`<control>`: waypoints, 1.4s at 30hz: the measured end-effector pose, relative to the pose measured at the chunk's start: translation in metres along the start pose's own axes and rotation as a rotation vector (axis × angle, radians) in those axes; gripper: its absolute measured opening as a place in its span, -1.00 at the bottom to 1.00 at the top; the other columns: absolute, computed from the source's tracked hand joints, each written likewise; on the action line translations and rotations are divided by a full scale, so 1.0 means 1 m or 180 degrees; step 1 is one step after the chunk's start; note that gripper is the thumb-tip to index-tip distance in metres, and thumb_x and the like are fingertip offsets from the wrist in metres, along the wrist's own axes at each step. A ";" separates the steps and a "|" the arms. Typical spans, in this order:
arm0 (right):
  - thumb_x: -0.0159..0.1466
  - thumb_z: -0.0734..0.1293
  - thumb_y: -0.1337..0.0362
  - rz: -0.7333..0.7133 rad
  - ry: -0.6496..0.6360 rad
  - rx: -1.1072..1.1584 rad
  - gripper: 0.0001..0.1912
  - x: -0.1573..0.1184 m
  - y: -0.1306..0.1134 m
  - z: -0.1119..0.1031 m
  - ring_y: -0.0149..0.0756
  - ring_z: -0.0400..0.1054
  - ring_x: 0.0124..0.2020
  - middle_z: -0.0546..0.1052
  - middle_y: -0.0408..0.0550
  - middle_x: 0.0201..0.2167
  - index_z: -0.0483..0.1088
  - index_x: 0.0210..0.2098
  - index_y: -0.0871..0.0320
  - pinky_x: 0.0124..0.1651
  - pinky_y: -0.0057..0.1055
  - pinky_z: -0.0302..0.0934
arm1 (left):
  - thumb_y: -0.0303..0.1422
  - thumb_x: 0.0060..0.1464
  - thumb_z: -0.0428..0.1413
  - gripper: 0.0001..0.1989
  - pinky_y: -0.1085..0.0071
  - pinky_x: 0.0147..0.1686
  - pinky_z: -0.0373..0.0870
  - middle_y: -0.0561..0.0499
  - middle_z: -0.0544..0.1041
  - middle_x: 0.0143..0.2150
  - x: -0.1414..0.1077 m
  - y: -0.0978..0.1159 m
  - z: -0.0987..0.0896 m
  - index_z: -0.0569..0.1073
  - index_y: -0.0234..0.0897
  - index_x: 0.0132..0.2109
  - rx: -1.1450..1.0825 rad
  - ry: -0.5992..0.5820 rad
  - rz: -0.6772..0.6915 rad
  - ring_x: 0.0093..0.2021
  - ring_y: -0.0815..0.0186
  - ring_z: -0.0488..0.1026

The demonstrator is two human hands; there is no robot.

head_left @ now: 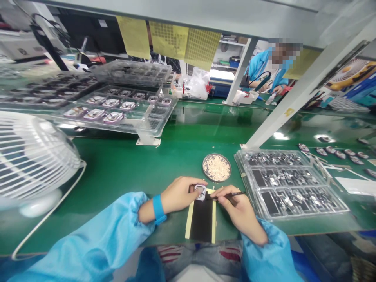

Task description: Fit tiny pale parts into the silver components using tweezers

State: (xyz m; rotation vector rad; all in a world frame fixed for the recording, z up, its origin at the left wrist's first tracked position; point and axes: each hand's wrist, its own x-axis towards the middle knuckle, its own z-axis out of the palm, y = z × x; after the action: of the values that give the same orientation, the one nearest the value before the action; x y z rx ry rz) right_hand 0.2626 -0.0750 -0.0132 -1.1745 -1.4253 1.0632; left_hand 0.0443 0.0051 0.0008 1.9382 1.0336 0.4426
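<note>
My left hand (pixel 181 192), with a blue band at the wrist, pinches a small square case with a pale rim (pixel 200 192) between thumb and fingers. It is held over the top end of a black pad (pixel 201 221) edged with yellow tape. From the right, my right hand (pixel 235 203) is closed around a thin dark tool (pixel 238 193), its tip pointing left beside the case. Whether the tip touches the case is too small to tell. Just beyond both hands lies a round dish (pixel 216 167) of small pale pieces.
A clear tray of small metal parts (pixel 289 184) sits at right, near a slanted white post (pixel 293 102). At left stand a white fan (pixel 35 156) and raised clear trays of cases (pixel 149 121). Behind, a person in blue (pixel 261 66) works across the bench.
</note>
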 end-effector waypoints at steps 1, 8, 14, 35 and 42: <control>0.37 0.34 0.18 0.0015 -0.0024 0.0011 -0.86 0.000 0.000 -0.001 -0.16 0.50 -0.11 0.60 0.00 -0.22 0.46 -0.25 0.10 0.04 -0.18 0.37 | -0.27 0.19 0.08 -0.66 0.44 -0.40 0.30 0.02 0.65 -0.32 0.000 0.000 -0.001 0.61 -0.15 0.05 0.0003 -0.0011 -0.0011 -0.42 0.28 0.48; 0.44 0.20 0.01 0.0109 0.0233 0.0917 -0.63 -0.013 -0.013 0.004 -0.24 0.45 -0.38 0.54 -0.03 -0.42 0.34 -0.37 0.12 -0.26 -0.32 0.36 | -0.37 0.12 0.12 -0.62 0.40 -0.30 0.38 0.04 0.63 -0.26 -0.001 0.000 -0.001 0.55 -0.12 0.09 -0.0079 0.0089 0.0016 -0.37 0.26 0.50; 0.42 0.19 -0.07 0.0513 0.0369 0.0116 -0.56 -0.028 -0.047 -0.023 -0.38 0.23 -0.63 0.38 -0.18 -0.62 0.42 -0.36 0.12 -0.55 -0.47 0.10 | -0.20 0.08 0.22 -0.68 0.33 -0.22 0.51 -0.03 0.63 -0.20 -0.001 0.007 -0.002 0.54 -0.21 -0.03 -0.1233 0.0386 -0.0171 -0.22 0.17 0.56; 0.24 0.40 0.05 0.0293 0.1364 -0.2643 -0.74 0.002 -0.059 -0.149 -0.25 0.38 -0.45 0.55 -0.11 -0.44 0.42 -0.34 0.11 -0.36 -0.37 0.20 | -0.16 0.20 0.14 -0.59 0.53 -0.56 0.15 -0.14 0.58 -0.27 -0.003 0.013 -0.004 0.52 -0.41 0.03 -0.2712 0.0069 -0.0343 -0.40 0.28 0.51; 0.26 0.40 0.18 0.0131 0.0306 -0.0745 -0.79 0.014 -0.070 -0.032 -0.29 0.45 -0.38 0.52 -0.15 -0.44 0.30 -0.36 0.11 -0.31 -0.43 0.28 | -0.30 0.13 0.20 -0.64 0.53 -0.50 0.16 -0.13 0.62 -0.30 -0.003 0.015 -0.003 0.50 -0.41 0.03 -0.2723 0.0163 -0.0076 -0.41 0.32 0.49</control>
State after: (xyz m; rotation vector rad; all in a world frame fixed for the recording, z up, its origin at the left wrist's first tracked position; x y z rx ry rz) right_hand 0.2834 -0.0701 0.0624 -1.4082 -1.4840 0.8717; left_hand 0.0477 0.0007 0.0150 1.1502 0.7182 0.7726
